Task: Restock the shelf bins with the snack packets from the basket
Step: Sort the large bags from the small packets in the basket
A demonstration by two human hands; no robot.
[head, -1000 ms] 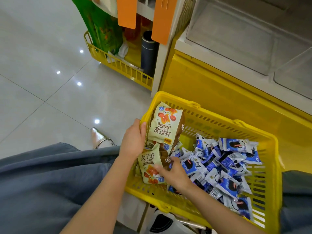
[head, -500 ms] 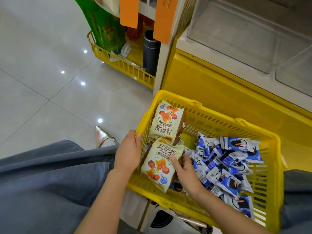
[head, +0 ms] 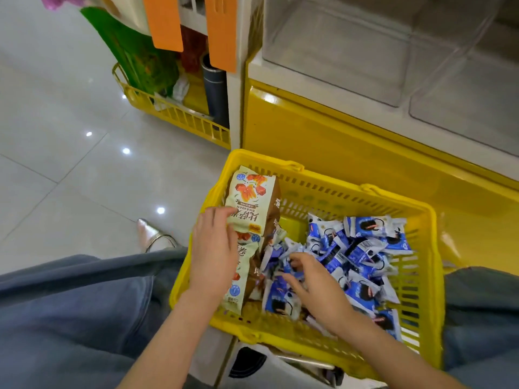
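Observation:
A yellow basket point(head: 339, 189) rests on my lap in front of the shelf. Two cream snack packets with red pictures stand at its left side: the upper packet point(head: 250, 200) leans on the basket wall, and the lower packet point(head: 238, 287) is partly under my left hand. My left hand point(head: 213, 248) lies flat over them, fingertips on the upper packet. Several small blue-and-white packets point(head: 362, 248) fill the basket's middle and right. My right hand point(head: 311, 284) reaches among them with loosely bent fingers touching them. Clear shelf bins point(head: 337, 51) stand above.
The yellow shelf base point(head: 323, 136) rises right behind the basket. A second yellow basket point(head: 174, 116) at the back left holds a green bag and a dark cylinder point(head: 216, 94). Orange tags point(head: 165, 21) hang above. Tiled floor point(head: 56, 150) and a shoe point(head: 148, 234) lie left.
My right hand let go of the lower cream packet and moved right onto the blue packets. My left hand slid from the basket's edge onto the cream packets.

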